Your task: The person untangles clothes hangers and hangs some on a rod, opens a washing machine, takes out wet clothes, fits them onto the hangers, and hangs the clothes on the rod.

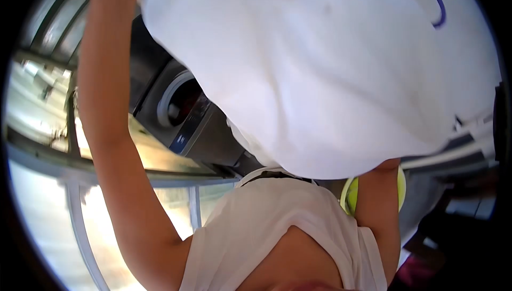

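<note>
A large white cloth garment (298,83) hangs spread out in front of me and fills the upper middle and right. A thin purple curved piece (434,3), a hanger or a cord, shows along its upper right. My left arm (104,104) is raised along the cloth's left edge, and its hand lies beyond the top of the view. My right forearm (378,195) goes up behind the cloth's lower edge, which hides that hand. What either hand holds cannot be seen.
A dark front-loading washing machine (186,110) with a round door stands behind the cloth at left. A lime-green bucket (351,195) is behind my right arm. Railings and window bars (74,184) run along the left. Dark objects sit at lower right.
</note>
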Available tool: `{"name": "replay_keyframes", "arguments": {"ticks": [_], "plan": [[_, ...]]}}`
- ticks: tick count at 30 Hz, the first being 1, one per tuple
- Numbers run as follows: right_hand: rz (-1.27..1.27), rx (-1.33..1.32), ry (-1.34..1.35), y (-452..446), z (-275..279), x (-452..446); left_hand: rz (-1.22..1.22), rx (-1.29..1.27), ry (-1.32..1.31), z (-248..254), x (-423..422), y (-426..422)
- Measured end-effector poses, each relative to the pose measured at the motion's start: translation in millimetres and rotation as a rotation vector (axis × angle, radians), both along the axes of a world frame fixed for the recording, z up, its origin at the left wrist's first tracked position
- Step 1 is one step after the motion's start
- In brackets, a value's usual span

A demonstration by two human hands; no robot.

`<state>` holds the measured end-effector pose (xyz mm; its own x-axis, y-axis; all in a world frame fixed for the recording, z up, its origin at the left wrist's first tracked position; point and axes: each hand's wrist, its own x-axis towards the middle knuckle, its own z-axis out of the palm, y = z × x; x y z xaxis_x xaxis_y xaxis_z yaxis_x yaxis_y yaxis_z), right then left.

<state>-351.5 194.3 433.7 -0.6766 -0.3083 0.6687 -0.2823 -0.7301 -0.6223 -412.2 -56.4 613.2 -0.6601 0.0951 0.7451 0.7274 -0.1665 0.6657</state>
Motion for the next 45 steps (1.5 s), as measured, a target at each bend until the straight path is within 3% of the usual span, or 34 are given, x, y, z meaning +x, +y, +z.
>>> {"name": "replay_keyframes", "arguments": {"ticks": [3,5,6,7,8,9,11,12,13,15,17,19,21,25,29,32,33,35,37,39,41,45], "plan": [[-0.187,0.075,-0.066,23.7,11.5,31.2,-0.173,-0.162,-0.403,-106.6,-12.3,20.7],[-0.372,0.143,-0.073,31.6,12.9,43.6,-0.169,-0.423,-0.817,-184.9,-9.9,41.3],[-0.470,0.184,-0.045,34.6,10.4,55.2,-0.310,-0.527,-0.911,-214.9,3.6,47.3],[-0.570,0.226,-0.022,37.7,7.9,67.5,-0.344,-0.472,-0.909,-251.1,13.1,57.1],[-0.657,0.270,0.008,39.9,6.6,75.2,-0.403,-0.757,-0.933,-281.5,8.5,53.5],[-0.804,0.526,0.006,54.2,0.5,82.7,-0.563,-0.902,-1.059,-313.8,18.0,62.4],[-0.840,0.584,0.008,67.5,-11.0,94.6,-0.522,-1.034,-0.999,-329.2,31.6,69.7],[-0.846,0.613,0.007,72.6,-15.2,101.0,-0.505,-1.087,-0.948,-332.4,37.0,72.7],[-1.037,0.703,0.225,76.5,-15.9,103.6,-0.345,-1.050,-0.797,-334.7,44.8,75.9],[-0.942,0.621,0.064,72.4,-2.9,127.0,-0.021,-0.945,-0.480,-320.7,72.8,76.4],[-0.830,0.505,0.056,73.6,-3.2,139.7,0.104,-0.615,-0.400,-275.4,121.6,91.0],[-1.131,0.786,0.016,71.0,3.7,155.5,-0.020,-0.378,-0.307,-243.5,179.9,100.0],[-1.564,0.975,0.214,63.7,-20.1,135.7,-0.076,-0.350,-0.142,-235.7,217.5,127.3],[-1.603,1.021,0.214,70.5,-35.0,153.5,0.090,-0.415,0.115,-247.7,240.2,180.4],[-1.577,1.112,0.025,102.2,-34.1,205.1,-0.091,-0.372,-0.007,-261.9,268.0,207.1],[-1.557,1.112,0.082,131.3,-36.5,248.1,-0.343,-0.095,-0.400,-254.9,295.4,231.3],[-1.662,1.061,0.199,145.8,-52.4,246.7,-0.354,-0.116,-0.424,-250.7,303.0,238.9],[-1.471,1.025,0.104,167.8,-58.7,277.6,-0.262,-0.261,-0.337,-246.0,315.8,255.4],[-1.210,0.927,0.115,196.3,-66.3,299.0,-0.022,-0.559,-0.120,-237.6,311.3,265.4],[-0.985,0.806,-0.141,223.9,-66.6,326.3,0.282,-0.889,0.062,-225.3,311.9,270.1],[-0.789,0.619,-0.311,245.3,-61.5,352.6,0.286,-0.935,0.017,-221.1,306.3,272.9],[-0.869,0.259,-0.322,266.6,-52.8,395.0,0.281,-0.850,-0.037,-218.5,294.8,284.5]]}}
